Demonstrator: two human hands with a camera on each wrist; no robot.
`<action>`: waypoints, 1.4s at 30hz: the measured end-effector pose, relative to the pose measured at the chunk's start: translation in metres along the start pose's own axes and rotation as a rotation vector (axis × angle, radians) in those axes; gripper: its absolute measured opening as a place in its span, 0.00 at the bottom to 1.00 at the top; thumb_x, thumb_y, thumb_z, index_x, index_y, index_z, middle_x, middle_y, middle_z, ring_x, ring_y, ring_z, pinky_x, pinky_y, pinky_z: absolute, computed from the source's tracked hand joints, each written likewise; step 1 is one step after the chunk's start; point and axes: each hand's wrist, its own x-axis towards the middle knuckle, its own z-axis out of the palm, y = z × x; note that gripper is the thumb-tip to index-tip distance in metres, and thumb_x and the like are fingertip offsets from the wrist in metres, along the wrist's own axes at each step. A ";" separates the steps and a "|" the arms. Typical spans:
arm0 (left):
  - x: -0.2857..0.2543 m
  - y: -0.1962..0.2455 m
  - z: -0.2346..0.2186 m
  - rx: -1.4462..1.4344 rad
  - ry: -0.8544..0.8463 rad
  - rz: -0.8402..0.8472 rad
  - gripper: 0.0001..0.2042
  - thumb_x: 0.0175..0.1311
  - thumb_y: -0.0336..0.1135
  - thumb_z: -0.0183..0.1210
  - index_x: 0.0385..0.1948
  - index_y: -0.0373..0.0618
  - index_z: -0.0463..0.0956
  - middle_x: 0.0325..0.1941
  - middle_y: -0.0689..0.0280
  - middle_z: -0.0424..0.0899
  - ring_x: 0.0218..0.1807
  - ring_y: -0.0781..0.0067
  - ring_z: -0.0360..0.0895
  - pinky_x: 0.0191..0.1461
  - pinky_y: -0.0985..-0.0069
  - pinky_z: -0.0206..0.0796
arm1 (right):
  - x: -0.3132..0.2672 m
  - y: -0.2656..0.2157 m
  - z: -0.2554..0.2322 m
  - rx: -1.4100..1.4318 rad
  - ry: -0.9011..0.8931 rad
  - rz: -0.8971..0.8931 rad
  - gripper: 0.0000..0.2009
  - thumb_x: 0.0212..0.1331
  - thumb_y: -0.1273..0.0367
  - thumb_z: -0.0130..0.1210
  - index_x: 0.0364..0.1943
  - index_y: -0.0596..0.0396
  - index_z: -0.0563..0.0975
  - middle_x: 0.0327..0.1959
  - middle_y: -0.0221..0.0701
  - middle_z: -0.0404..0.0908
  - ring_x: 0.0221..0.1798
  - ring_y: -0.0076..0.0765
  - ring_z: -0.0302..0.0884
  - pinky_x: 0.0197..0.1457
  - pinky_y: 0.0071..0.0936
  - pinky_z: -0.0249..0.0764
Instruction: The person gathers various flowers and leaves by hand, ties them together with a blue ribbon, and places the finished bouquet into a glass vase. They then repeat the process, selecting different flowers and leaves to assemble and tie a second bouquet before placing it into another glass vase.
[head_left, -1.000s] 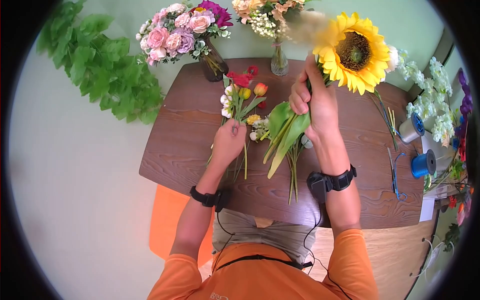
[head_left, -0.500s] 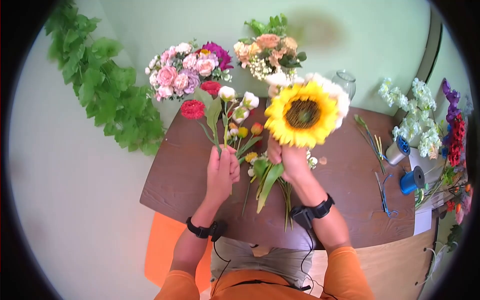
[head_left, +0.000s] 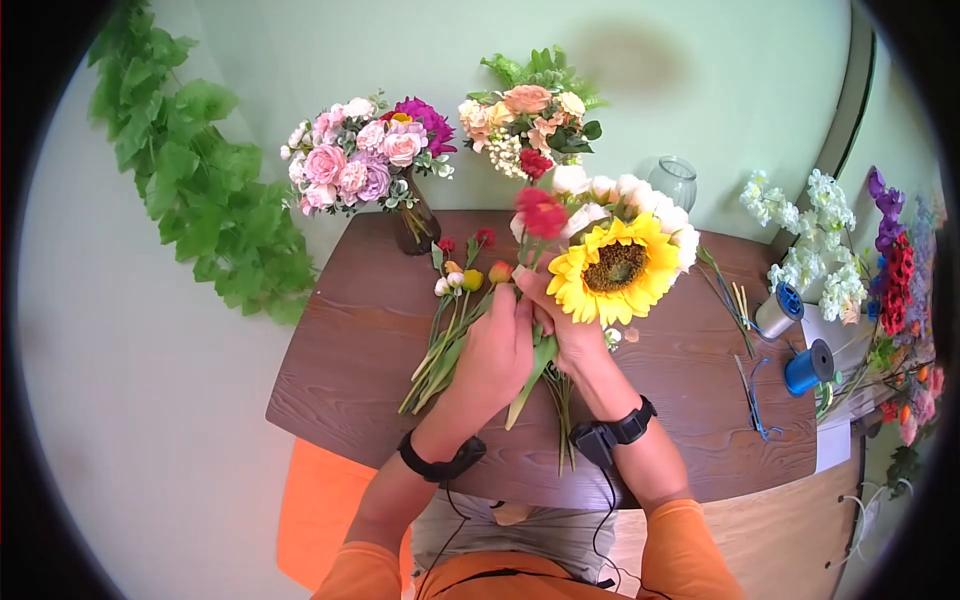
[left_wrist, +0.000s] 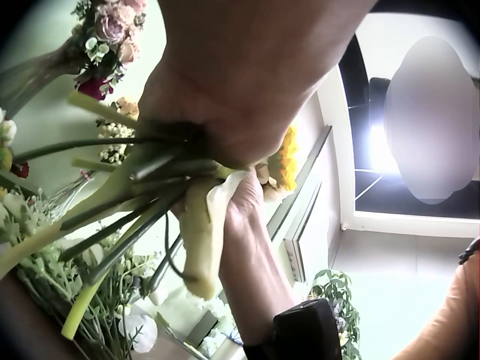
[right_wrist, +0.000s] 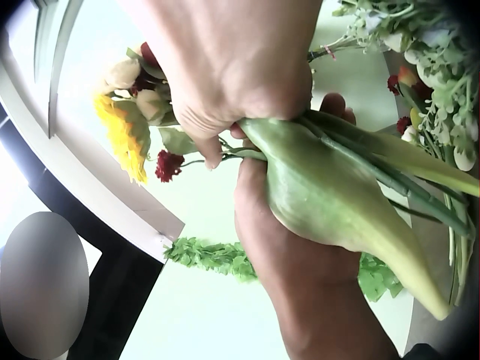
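Note:
The right hand (head_left: 575, 325) grips a bunch of stems topped by a yellow sunflower (head_left: 612, 268) and white blooms (head_left: 630, 190). Against it, the left hand (head_left: 500, 350) pinches thin stems of red flowers (head_left: 541, 212), which stand left of the sunflower. In the right wrist view a broad green leaf (right_wrist: 322, 187) and several stems hang out below the hands, and a small red flower (right_wrist: 169, 166) sits by the right thumb. The left wrist view shows cut stem ends (left_wrist: 82, 307) spreading from the hands; the left fingertips are hidden there.
On the wooden table (head_left: 350, 320) lie loose tulips and small flowers (head_left: 472, 280) left of the hands, and blue-wire spools (head_left: 808, 366) at right. Behind stand a pink bouquet (head_left: 325, 165) in a dark vase, a peach bouquet (head_left: 527, 100) and a glass vase (head_left: 673, 182).
The left hand has moved right with the red flowers and now meets the right hand. The white blooms it lifted beside them have come to the sunflower bunch. The right hand has lowered the bunch.

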 end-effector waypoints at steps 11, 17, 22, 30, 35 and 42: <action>-0.001 0.017 -0.018 0.205 -0.131 0.067 0.13 0.75 0.36 0.51 0.51 0.36 0.65 0.32 0.42 0.83 0.35 0.34 0.82 0.36 0.46 0.72 | 0.003 0.020 -0.002 -0.033 0.098 -0.087 0.07 0.73 0.62 0.58 0.43 0.49 0.78 0.35 0.19 0.77 0.32 0.15 0.72 0.28 0.18 0.66; -0.008 0.011 -0.029 -0.093 -0.338 0.021 0.31 0.67 0.44 0.67 0.62 0.32 0.64 0.54 0.51 0.83 0.58 0.60 0.82 0.60 0.67 0.71 | 0.000 -0.021 0.003 -0.057 -0.069 -0.091 0.14 0.74 0.60 0.52 0.30 0.48 0.68 0.27 0.23 0.65 0.26 0.22 0.63 0.29 0.21 0.64; -0.002 0.004 -0.033 -0.235 -0.513 -0.025 0.31 0.65 0.40 0.68 0.62 0.31 0.65 0.55 0.51 0.81 0.59 0.62 0.80 0.62 0.67 0.71 | 0.005 -0.011 -0.003 0.119 -0.302 -0.134 0.16 0.77 0.58 0.49 0.32 0.51 0.67 0.26 0.27 0.63 0.27 0.30 0.62 0.32 0.26 0.64; -0.007 0.004 -0.022 -0.795 -0.696 -0.406 0.13 0.68 0.28 0.60 0.49 0.36 0.68 0.34 0.62 0.84 0.29 0.73 0.84 0.32 0.77 0.75 | 0.001 -0.026 -0.014 0.370 -0.523 0.087 0.14 0.75 0.56 0.54 0.43 0.54 0.74 0.18 0.26 0.66 0.22 0.29 0.69 0.30 0.30 0.69; 0.000 0.016 -0.026 -0.596 -0.750 -0.431 0.11 0.68 0.31 0.63 0.44 0.37 0.73 0.30 0.64 0.83 0.28 0.76 0.83 0.31 0.76 0.74 | 0.014 -0.021 -0.026 0.336 -0.745 0.013 0.15 0.76 0.53 0.50 0.42 0.48 0.74 0.19 0.20 0.66 0.21 0.24 0.65 0.30 0.24 0.64; -0.016 -0.006 0.008 -0.092 -0.250 0.007 0.20 0.61 0.30 0.66 0.53 0.35 0.75 0.35 0.50 0.86 0.35 0.45 0.85 0.40 0.58 0.76 | 0.010 -0.025 -0.021 0.145 -0.535 0.005 0.29 0.63 0.60 0.65 0.63 0.63 0.70 0.24 0.31 0.75 0.33 0.37 0.79 0.40 0.32 0.75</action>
